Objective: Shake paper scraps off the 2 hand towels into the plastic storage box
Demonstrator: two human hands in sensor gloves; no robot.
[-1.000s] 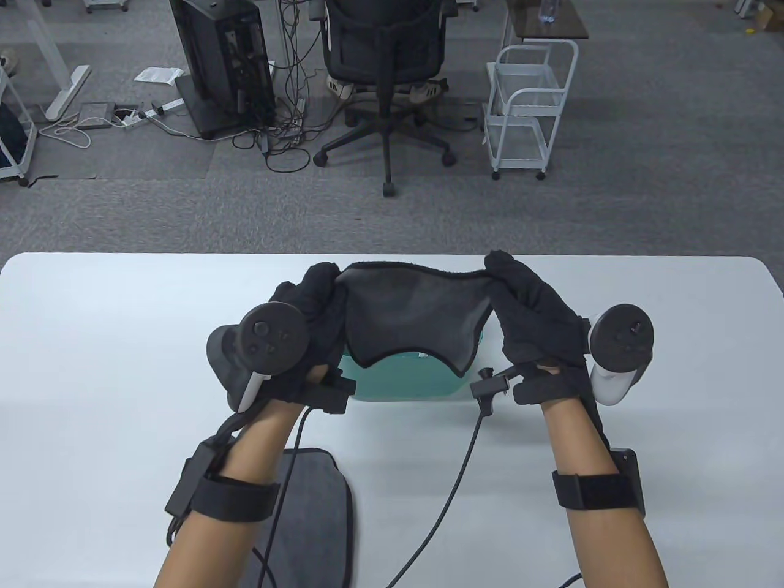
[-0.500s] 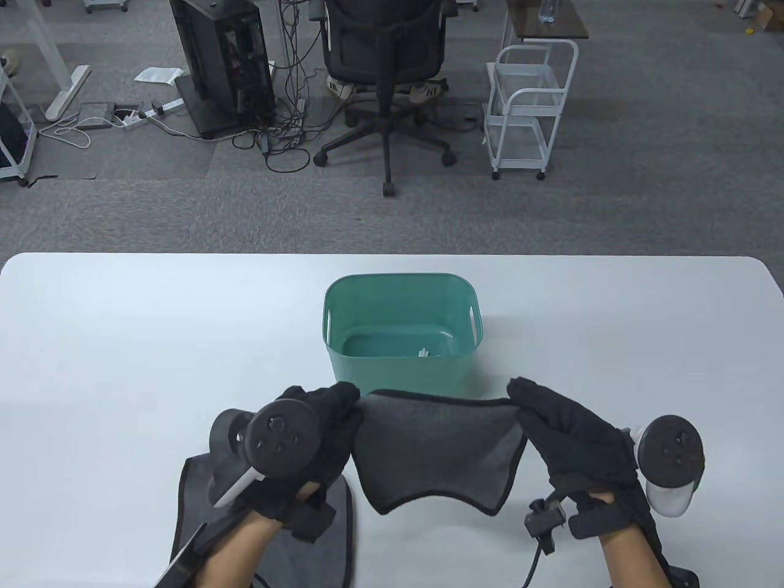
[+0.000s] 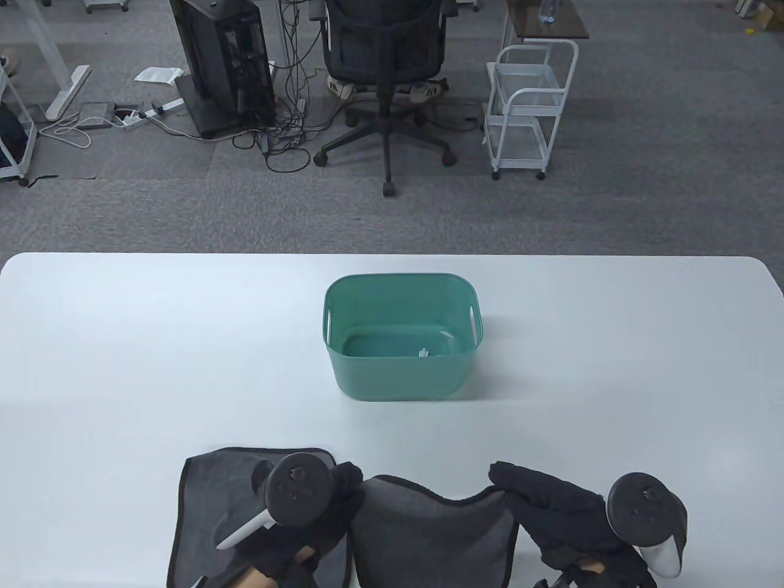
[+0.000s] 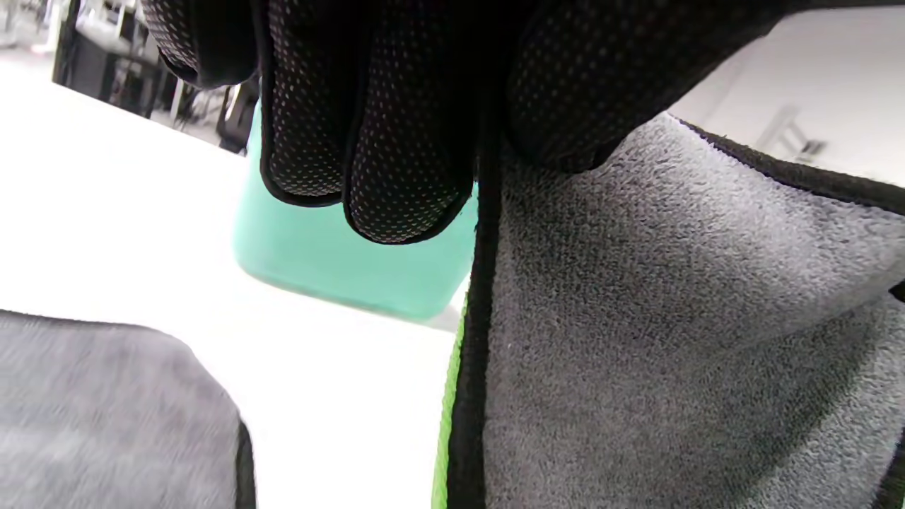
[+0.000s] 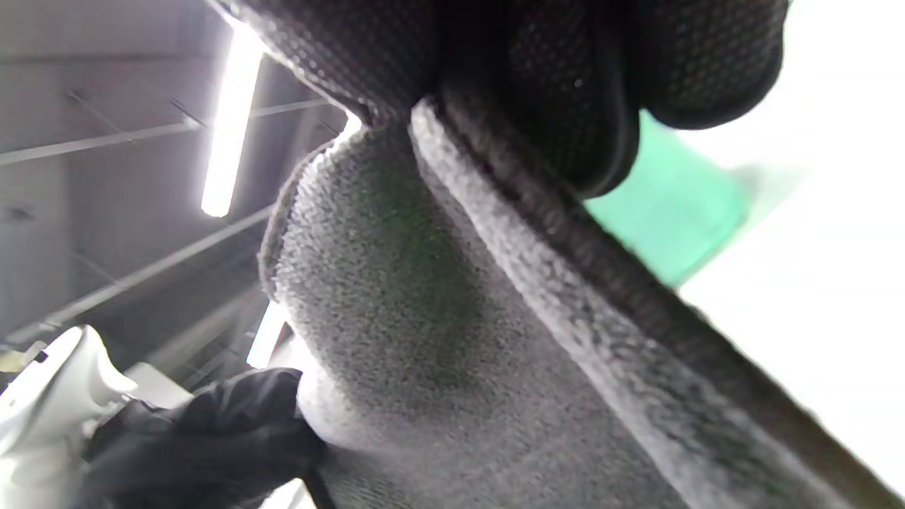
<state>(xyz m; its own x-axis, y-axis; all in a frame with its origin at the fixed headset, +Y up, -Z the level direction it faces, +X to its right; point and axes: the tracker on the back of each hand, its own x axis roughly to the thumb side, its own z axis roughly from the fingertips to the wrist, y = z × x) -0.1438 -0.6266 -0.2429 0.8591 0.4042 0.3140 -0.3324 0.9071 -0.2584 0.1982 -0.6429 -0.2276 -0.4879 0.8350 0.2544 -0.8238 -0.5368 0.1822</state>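
Left hand point(image 3: 331, 508) and right hand point(image 3: 551, 514) each pinch a top corner of the grey towel point(image 3: 432, 539), held at 6 o'clock from the storage box point(image 3: 401, 373). Second towel point(image 3: 214, 508) lies flat on the tabletop at 7 o'clock. Risk: clinging scraps could drop outside the box.

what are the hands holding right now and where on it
Both hold one grey hand towel by its top corners: the left hand pinches the left corner, the right hand the right corner. The other towel lies flat, unheld.
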